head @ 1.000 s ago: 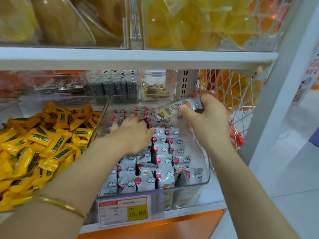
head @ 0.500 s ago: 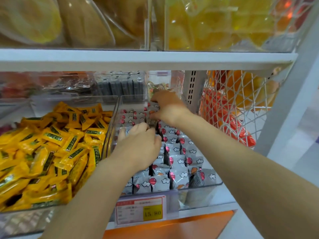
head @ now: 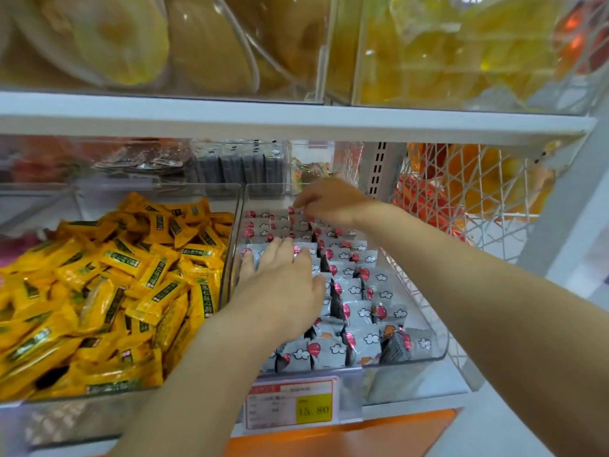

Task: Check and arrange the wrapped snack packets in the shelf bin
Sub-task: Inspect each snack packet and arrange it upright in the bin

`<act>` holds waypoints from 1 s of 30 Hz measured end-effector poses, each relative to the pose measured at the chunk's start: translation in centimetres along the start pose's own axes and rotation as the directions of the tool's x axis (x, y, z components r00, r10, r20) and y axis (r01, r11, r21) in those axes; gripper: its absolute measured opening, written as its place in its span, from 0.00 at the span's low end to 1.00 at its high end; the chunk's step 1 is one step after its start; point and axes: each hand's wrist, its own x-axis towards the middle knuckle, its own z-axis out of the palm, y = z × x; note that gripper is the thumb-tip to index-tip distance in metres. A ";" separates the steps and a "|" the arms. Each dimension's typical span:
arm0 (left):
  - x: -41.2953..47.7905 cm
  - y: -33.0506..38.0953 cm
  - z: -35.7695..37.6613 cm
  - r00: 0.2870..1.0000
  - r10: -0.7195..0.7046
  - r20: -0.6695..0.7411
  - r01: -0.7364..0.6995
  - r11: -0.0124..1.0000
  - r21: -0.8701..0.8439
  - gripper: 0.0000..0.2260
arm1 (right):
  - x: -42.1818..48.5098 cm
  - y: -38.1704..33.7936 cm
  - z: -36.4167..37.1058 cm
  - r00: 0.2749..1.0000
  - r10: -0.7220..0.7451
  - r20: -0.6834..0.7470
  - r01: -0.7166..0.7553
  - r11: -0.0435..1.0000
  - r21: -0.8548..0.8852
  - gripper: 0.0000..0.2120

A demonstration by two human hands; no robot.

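Yellow shows on the price tag clipped to the shelf edge, nearest of all. Just behind it rises the clear front wall of the bin, which holds the grey packets printed with clouds and red balloons. They stand in rough rows from front to back. The front right ones lean loosely, and one there lies out of line.

The likely trouble is the rows themselves. The packets are light and slippery and only prop each other up, so a sideways nudge from a wrist or forearm reaching over them could tip a row flat. One could also slide over the low wall into the yellow packets in the next bin on the left.

The left hand lies palm down on the left-hand rows, about midway back. Its fingers are straight and slightly spread, pressing on the packets and gripping nothing. Farther back, the right hand hovers over the rear rows. Its fingertips are bent down and bunched, touching the packet tops. I cannot tell whether they pinch one packet or only press on it. A wire basket stands beyond, to the right.
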 end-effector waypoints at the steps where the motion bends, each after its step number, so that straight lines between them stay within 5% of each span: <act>1: 0.0 0.0 0.0 1.000 0.002 0.002 -0.002 1.000 -0.007 0.25 | 0.3 0.2 -0.2 0.995 0.015 -0.097 -0.011 0.999 0.043 0.14; 3: -0.1 0.0 -0.1 1.000 0.006 0.005 -0.006 1.000 -0.021 0.25 | 1.1 0.4 -0.2 0.984 -0.005 -0.181 -0.005 0.998 -0.055 0.14; 8: -0.1 0.0 -0.3 1.000 0.000 0.009 0.000 0.999 -0.043 0.24 | 2.3 0.4 1.6 0.990 -0.041 -0.132 -0.025 0.887 -0.462 0.07; 10: 0.0 0.2 -0.3 1.000 -0.002 0.014 0.003 0.999 -0.038 0.24 | 2.4 0.3 2.2 0.988 -0.044 -0.147 -0.034 0.871 -0.490 0.06; 13: -0.1 0.2 -0.3 1.000 -0.006 0.014 0.007 0.999 -0.043 0.24 | 2.0 0.1 1.8 0.974 -0.032 -0.223 -0.009 0.984 -0.179 0.05; 16: -0.2 0.2 -0.4 1.000 -0.003 -0.005 0.003 0.998 -0.055 0.24 | 1.2 -0.2 0.3 0.942 0.041 -0.333 0.014 0.987 0.162 0.08; 21: -1.1 0.4 -1.0 0.975 0.025 -0.220 -0.070 0.978 -0.198 0.22 | -2.7 -0.8 -1.5 0.777 0.218 -0.590 0.011 0.933 0.360 0.07; 26: -2.9 1.0 -2.0 0.923 -0.083 -0.376 -0.128 0.854 -0.504 0.20 | -10.0 -1.7 -1.6 0.643 0.366 -0.672 0.136 0.809 0.571 0.02; 30: -4.7 1.2 -2.3 0.928 -0.159 -0.338 -0.159 0.651 -0.742 0.09 | -14.0 -2.4 0.0 0.709 0.496 -0.502 0.232 0.509 0.829 0.03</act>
